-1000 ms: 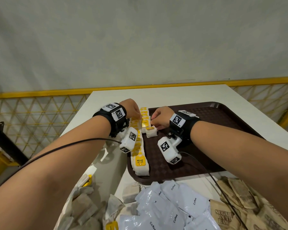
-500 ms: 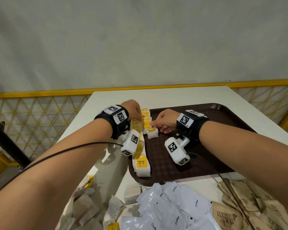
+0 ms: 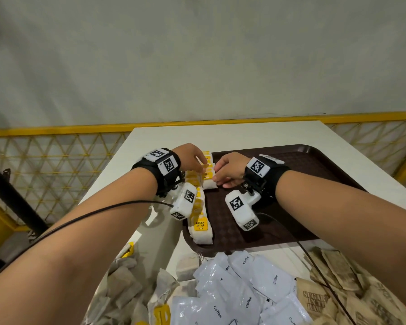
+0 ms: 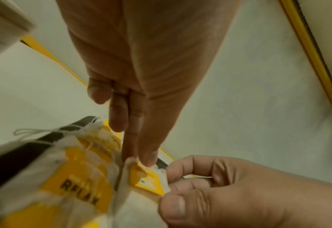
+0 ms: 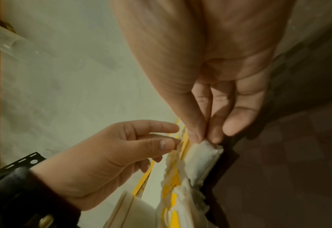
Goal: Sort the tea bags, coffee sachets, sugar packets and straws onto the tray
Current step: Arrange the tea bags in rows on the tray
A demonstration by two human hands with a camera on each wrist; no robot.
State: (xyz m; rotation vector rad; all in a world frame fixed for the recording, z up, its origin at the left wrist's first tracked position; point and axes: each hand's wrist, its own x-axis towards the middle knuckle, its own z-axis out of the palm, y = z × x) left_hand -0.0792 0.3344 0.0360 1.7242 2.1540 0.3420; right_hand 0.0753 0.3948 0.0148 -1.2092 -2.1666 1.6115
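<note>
White table (image 3: 232,134) against a grey wall, with a brown tray (image 3: 314,160) at centre frame. Along the tray's left edge runs a row of tea bags (image 3: 201,228) with yellow tags. Both hands meet at the row's far end — the right hand (image 3: 230,168) pinches one tea bag (image 5: 204,155) by its edge, while the left hand (image 3: 190,156) pinches a tag beside it. Coffee sachets (image 3: 256,285) and sugar packets (image 3: 333,277) lie heaped at lower frame.

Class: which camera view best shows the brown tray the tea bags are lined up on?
The head view: the tray shows nearly whole, with tea bags along its left edge. Both wrist views catch only dark slivers beside the bags.
</note>
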